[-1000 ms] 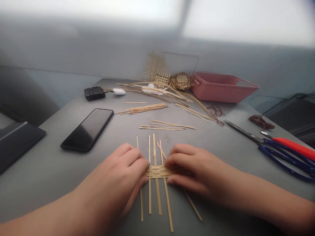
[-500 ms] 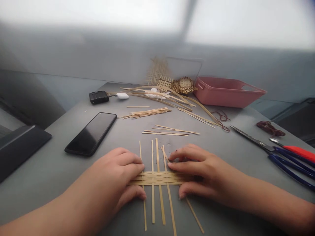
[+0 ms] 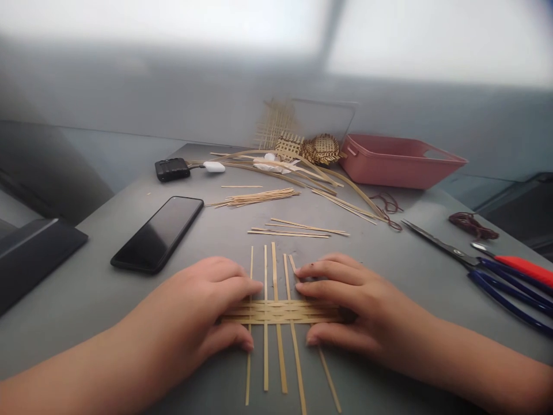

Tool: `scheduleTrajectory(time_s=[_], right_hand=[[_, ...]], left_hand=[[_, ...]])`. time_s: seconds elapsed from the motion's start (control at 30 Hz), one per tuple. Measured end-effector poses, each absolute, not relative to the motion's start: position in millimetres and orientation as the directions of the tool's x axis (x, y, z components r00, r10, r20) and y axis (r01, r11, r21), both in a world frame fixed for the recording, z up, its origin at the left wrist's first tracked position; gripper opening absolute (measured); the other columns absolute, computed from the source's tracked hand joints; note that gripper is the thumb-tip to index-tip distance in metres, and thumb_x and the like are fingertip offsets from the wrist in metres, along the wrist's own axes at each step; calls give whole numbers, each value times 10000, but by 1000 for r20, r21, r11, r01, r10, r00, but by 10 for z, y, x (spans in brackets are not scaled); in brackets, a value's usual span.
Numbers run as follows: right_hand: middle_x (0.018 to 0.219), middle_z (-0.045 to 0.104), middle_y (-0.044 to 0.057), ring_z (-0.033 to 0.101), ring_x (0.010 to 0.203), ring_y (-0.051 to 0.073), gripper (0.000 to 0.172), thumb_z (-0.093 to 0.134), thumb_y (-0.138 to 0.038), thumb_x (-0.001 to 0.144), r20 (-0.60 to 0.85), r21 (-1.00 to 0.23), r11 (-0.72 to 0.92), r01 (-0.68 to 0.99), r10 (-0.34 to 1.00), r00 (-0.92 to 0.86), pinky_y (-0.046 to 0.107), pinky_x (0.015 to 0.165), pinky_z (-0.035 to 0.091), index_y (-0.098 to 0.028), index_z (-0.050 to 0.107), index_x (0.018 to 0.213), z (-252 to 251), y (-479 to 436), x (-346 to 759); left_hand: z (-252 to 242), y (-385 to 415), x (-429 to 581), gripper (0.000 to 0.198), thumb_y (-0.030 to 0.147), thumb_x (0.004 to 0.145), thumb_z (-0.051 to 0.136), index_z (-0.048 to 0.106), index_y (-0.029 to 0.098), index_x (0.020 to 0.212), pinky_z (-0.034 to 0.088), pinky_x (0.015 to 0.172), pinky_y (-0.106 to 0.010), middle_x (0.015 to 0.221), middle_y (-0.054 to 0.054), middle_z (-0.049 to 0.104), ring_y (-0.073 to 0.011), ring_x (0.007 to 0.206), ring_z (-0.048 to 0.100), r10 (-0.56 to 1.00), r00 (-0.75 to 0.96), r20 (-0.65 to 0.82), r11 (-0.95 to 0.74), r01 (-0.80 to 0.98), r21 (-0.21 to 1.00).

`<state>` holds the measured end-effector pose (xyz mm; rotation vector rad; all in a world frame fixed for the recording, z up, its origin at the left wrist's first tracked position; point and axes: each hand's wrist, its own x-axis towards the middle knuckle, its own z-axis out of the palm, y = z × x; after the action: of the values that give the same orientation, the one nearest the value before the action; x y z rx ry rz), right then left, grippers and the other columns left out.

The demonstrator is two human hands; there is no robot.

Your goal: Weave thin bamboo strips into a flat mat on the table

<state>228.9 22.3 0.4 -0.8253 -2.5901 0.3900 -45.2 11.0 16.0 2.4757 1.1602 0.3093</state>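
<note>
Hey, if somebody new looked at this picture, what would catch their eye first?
Probably the left hand and right hand, low in the middle, at either end of a lattice of pale woven strips. Next, the pink bin stands out at the back right of the grey table, then the blue-handled scissors lying nearer, at the right.

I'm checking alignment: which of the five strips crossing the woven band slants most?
The rightmost strip, partly hidden by the right hand: its near end angles well out rightward, while the other four run straighter.
</note>
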Motion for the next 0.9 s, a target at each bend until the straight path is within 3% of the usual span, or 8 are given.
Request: scheduleTrajectory(time_s=[0.17,0.33,0.5,0.67,0.9], right_hand=[[1184,662,132,606,1088,232,382,711,-441,851,203,-487,711,508,657,-726,333,928,522,-174,686,1122,27,224,2308],[1048,670,83,644,926,184,172,678,-315,878,98,-584,581,566,743,-662,280,829,538,-194,692,1000,167,206,2301],[1039,652,73,644,922,177,125,665,-269,881,11,-560,576,595,723,-690,287,841,533,-199,706,976,271,192,2318],[1217,660,111,604,1132,223,328,693,-393,877,100,-481,702,525,639,-763,331,998,477,-198,702,1140,180,209,2334],[1170,695,116,622,1096,230,314,677,-401,887,132,-435,730,527,631,-764,352,984,496,-186,707,1115,172,206,2298]], left_hand=[[188,101,-475,330,163,801,735,689,221,1122,548,850,-320,1065,-48,708,-241,984,655,748,656,97,-629,656,417],[220,87,-476,329,151,793,735,691,231,1110,549,859,-316,1084,-45,705,-242,1001,652,752,652,95,-622,654,430],[241,77,-489,267,149,796,729,707,213,1055,553,868,-320,1086,-57,700,-244,1000,651,763,642,74,-599,661,452],[242,66,-478,242,153,810,712,703,198,1047,551,878,-315,1096,-61,704,-240,1009,651,745,659,103,-630,644,433],[217,55,-468,223,155,835,691,690,208,1051,545,911,-337,1152,-63,687,-236,1042,637,693,713,108,-672,585,454]])
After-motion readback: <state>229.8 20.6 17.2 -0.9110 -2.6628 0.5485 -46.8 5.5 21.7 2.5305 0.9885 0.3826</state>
